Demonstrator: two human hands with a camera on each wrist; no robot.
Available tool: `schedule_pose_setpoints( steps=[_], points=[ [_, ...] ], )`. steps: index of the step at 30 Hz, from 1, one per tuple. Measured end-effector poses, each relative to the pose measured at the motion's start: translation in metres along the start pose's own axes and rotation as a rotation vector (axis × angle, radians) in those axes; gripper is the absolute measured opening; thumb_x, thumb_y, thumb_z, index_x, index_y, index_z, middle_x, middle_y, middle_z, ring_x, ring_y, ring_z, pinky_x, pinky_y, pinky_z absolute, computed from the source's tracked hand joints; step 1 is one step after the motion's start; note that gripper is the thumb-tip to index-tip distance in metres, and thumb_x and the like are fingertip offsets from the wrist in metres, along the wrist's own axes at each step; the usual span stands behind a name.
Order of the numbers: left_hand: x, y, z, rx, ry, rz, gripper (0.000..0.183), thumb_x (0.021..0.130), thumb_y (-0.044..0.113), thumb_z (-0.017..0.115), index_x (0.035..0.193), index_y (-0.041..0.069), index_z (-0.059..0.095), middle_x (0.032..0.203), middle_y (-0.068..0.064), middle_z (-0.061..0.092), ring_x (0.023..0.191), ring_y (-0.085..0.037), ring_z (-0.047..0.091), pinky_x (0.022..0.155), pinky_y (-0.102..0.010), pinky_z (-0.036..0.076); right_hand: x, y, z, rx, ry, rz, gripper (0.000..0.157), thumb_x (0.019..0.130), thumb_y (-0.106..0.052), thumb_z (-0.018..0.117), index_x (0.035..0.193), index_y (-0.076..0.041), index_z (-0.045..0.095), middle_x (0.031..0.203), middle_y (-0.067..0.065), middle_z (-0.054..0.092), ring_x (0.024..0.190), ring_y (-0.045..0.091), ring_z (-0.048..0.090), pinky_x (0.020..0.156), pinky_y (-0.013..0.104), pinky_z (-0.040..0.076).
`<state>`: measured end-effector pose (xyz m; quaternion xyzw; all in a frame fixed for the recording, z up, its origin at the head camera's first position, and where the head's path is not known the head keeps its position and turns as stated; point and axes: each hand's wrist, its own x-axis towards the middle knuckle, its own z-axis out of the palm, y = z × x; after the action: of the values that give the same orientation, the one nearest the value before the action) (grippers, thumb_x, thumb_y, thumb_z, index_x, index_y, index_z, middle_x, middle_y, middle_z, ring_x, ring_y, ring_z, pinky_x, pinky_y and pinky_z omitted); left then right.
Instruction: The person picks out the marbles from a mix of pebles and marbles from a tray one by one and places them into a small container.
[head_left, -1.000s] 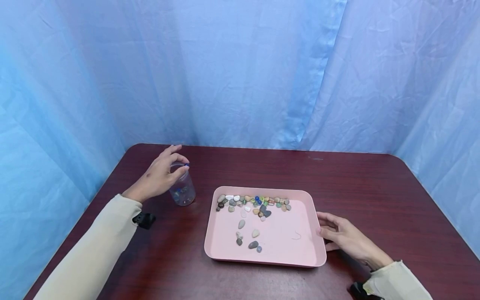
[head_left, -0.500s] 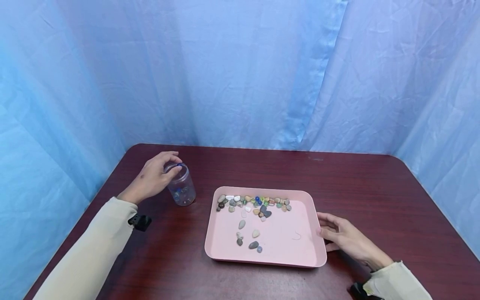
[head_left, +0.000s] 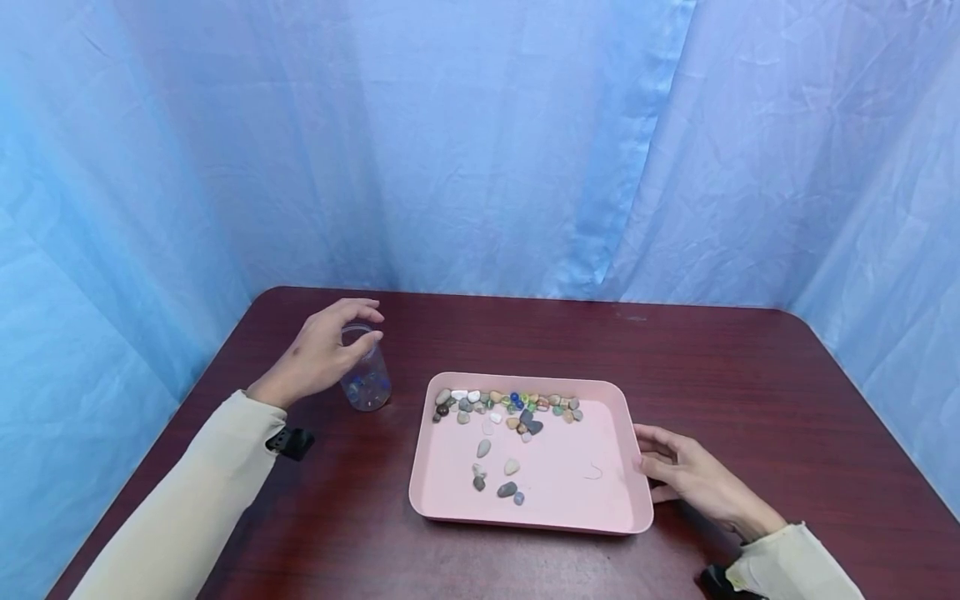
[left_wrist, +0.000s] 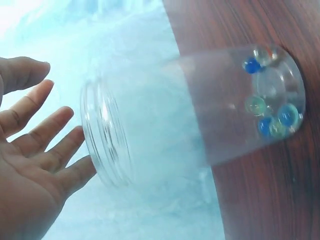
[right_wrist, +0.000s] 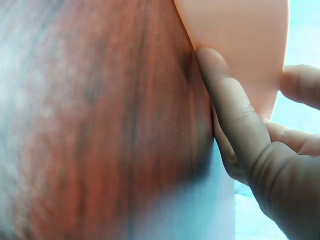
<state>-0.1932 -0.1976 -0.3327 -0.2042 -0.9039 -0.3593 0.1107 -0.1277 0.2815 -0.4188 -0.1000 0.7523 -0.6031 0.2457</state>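
Note:
My left hand hovers over the mouth of a clear jar, its fingers spread and nothing between them. In the left wrist view the fingertips lie right at the threaded rim, and several glass marbles, blue and greenish, sit at the jar's bottom. On the right, my right hand holds the side of a pink tray, thumb at the rim and fingers along the outer wall. Two blue marbles and several clear and green ones lie among mixed pebbles in the tray.
Both stand on a dark red-brown wooden table with rounded corners. Pale blue curtains hang behind it and at both sides. A thin curved mark or thread shows on the tray floor.
The left hand first pinched a blue marble at the jar's mouth, drew slightly left, then came back right and let it go. The marble is gone from its fingers. The right hand stayed put.

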Motion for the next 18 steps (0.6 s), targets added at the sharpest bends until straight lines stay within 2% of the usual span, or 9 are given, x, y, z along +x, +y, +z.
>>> schedule_pose_setpoints(
  steps=[8,10,16,18],
  points=[
    [0.005,0.013,0.016,-0.005,-0.035,0.083,0.020,0.091,0.005,0.072,0.110,0.002,0.068,0.129,-0.015,0.063,0.100,-0.026,0.062,0.079,-0.043,0.049,0.000,0.000,0.001,0.003,0.009,0.001,0.067,0.100,-0.004,0.055,0.146,0.023,0.015,0.138,0.043,0.041,0.112,0.023,0.062,0.076,0.046,0.059],
    [0.007,0.015,0.020,-0.003,-0.054,0.087,0.019,0.092,0.007,0.071,0.111,0.003,0.068,0.130,-0.014,0.063,0.100,-0.025,0.061,0.077,-0.042,0.049,0.000,0.000,0.001,0.002,0.010,0.002,0.067,0.100,-0.004,0.055,0.146,0.023,0.016,0.138,0.043,0.040,0.112,0.023,0.062,0.076,0.046,0.059],
    [0.012,0.021,0.034,-0.067,-0.084,0.122,0.017,0.091,0.005,0.072,0.107,0.003,0.068,0.128,-0.016,0.063,0.122,-0.032,0.058,0.096,-0.049,0.047,0.000,0.000,0.001,-0.001,0.010,0.004,0.067,0.100,-0.005,0.056,0.146,0.023,0.015,0.137,0.043,0.041,0.111,0.021,0.062,0.076,0.045,0.059],
    [0.013,0.022,0.038,-0.083,-0.086,0.141,0.017,0.090,0.004,0.073,0.106,0.002,0.067,0.127,-0.016,0.064,0.122,-0.033,0.058,0.099,-0.050,0.046,0.000,0.000,0.001,-0.001,0.008,0.006,0.068,0.100,-0.005,0.056,0.146,0.023,0.015,0.137,0.043,0.041,0.111,0.021,0.062,0.076,0.046,0.059]
  ],
)
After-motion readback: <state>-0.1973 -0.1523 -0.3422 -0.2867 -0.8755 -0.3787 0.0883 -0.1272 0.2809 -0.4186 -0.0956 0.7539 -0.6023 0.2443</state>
